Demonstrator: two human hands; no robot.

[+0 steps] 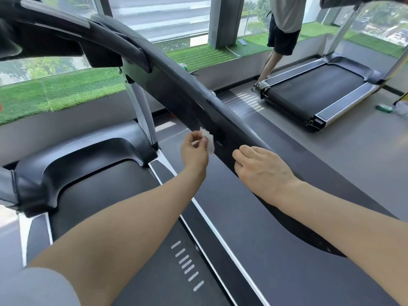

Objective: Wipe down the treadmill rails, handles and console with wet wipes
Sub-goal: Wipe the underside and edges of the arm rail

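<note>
Mid-frame, my left hand (194,149) pinches the wipe (208,140) against the rail (231,120) to scrub; my right hand (262,166) rests fingers-loose on it, steadying.

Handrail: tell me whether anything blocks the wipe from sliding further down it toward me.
The right hand rests on the handrail just below the wipe, which the left hand pinches against the rail. It sits in the wiping path; nothing else visible does.

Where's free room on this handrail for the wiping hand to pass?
Free: the black handrail up from the wet wipe toward the console, and down past the right hand. Crowded: between the left hand and right hand.
</note>
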